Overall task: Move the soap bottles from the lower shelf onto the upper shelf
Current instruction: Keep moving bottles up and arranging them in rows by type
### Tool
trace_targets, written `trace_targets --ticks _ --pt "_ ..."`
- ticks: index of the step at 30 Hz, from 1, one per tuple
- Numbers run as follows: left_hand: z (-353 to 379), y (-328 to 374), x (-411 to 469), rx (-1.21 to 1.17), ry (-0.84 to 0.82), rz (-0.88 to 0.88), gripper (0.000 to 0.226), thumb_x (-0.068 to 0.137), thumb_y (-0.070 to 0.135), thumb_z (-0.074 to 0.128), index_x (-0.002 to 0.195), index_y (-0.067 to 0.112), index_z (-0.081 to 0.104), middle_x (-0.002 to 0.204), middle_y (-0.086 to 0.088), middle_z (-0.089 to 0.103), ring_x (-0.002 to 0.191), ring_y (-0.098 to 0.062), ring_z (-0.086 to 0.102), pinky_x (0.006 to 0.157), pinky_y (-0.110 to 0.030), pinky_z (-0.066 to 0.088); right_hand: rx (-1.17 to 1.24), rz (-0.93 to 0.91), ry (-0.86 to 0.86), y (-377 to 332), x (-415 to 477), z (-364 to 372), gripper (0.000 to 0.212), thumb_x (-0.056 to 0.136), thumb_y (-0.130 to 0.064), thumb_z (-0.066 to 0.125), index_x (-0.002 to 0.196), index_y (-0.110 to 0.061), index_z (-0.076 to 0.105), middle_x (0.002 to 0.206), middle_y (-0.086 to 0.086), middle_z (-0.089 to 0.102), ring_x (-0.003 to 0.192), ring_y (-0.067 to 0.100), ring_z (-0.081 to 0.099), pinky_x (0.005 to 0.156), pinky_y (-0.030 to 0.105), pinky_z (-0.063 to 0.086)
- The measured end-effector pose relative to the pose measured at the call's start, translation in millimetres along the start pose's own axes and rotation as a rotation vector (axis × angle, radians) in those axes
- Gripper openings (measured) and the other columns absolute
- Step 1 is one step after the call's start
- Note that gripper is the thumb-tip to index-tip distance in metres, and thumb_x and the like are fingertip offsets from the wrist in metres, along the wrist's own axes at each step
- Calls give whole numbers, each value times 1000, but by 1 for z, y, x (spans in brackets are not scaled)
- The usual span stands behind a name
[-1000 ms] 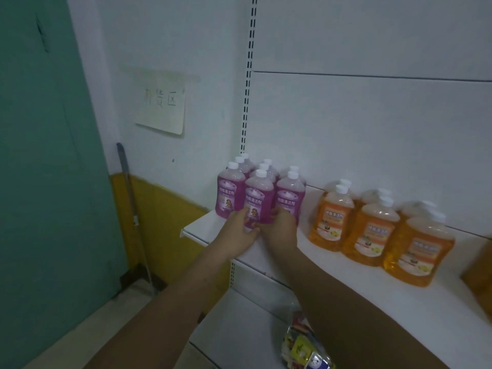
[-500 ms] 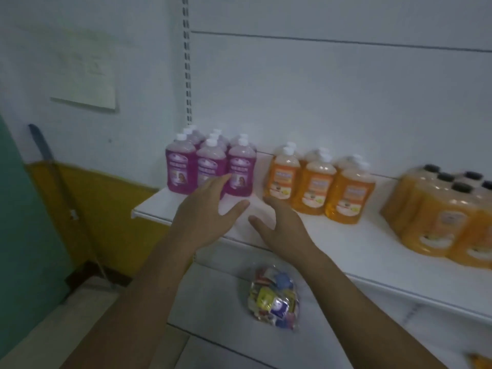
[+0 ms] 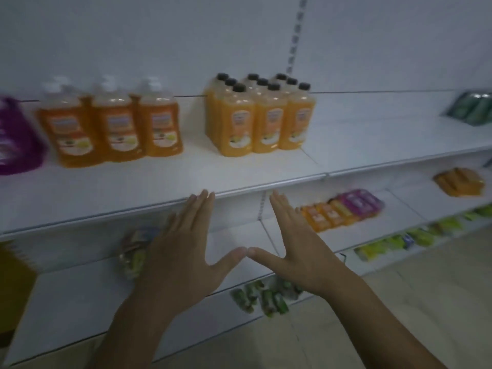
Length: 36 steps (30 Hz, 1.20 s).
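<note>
Fingers of left hand: straight, close together, holding nothing; tips just below the front edge of the upper shelf.
Fingers of right hand: also straight and empty, slanting up and leftward.
Thumbs: spread wide, tips nearly meeting between the palms; touching or apart, cannot tell.
Behind left hand: a bag of bright wrappers on the lower shelf, partly covered by the knuckles.
Beside right hand: flat orange and purple packets, farther back on the same level.
Bottles in view: all on the upper shelf. Orange bottles with white caps, a block of yellow bottles with black caps to their right, a blurred purple bottle at the left edge.
Lower shelf, bottles: none visible in the stretch shown.
Further down: green packets on a lower level still.
Step, as judged: hands free, between one load and the next, seeking more to lift.
Risk one: picture heavily smeared; a hasty reach could knock the bag or packets off.
Risk two: upper rows packed tight; pushing another bottle in could topple neighbours like skittles.
Risk three: smooth plastic, likely heavy with liquid; a loose hold could let one slip.
</note>
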<state>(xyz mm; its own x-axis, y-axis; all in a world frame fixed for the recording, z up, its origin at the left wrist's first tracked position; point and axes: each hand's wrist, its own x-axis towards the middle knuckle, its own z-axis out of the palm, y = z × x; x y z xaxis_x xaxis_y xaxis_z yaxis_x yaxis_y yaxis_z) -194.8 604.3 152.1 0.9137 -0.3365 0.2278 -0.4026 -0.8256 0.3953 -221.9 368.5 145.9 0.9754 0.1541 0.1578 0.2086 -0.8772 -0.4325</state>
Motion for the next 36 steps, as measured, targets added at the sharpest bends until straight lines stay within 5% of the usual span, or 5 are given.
trace_targets --ticks 3,7,12,19,36 --pt "41 50 16 1 -72 56 113 72 102 11 162 37 -10 171 16 -8 159 -11 3 129 -43 14 20 108 8 50 -32 -23 110 87 -83 47 162 -31 -14 167 -21 -22 151 -6 -21 124 25 -4" --pt "98 122 44 -9 -128 128 110 74 99 12 161 36 -14 166 23 -13 145 6 -13 123 -30 -1 46 217 55 136 -77 -56 109 85 -85 48 162 -35 -12 167 -24 -17 150 -7 -18 126 28 0" --pt "157 221 76 -39 -190 143 106 80 92 31 160 40 -15 161 27 -19 142 3 -16 125 -37 6 56 341 73 241 -128 -95 111 84 -85 47 162 -33 -11 165 -23 -19 152 -3 -18 129 35 2" --pt "239 313 134 2 -276 332 112 77 98 21 162 32 -13 167 21 -13 152 2 -13 128 -37 -1 -66 409 83 357 -161 -121 116 83 -91 36 163 -22 -12 170 -9 -19 155 6 -20 130 42 1" --pt "415 384 331 74 -551 305 113 76 96 34 163 34 -2 173 8 6 159 -25 5 125 -53 15 -61 571 26 577 -90 -129 116 83 -90 38 164 -19 -4 172 -4 -7 158 10 -8 128 38 -3"
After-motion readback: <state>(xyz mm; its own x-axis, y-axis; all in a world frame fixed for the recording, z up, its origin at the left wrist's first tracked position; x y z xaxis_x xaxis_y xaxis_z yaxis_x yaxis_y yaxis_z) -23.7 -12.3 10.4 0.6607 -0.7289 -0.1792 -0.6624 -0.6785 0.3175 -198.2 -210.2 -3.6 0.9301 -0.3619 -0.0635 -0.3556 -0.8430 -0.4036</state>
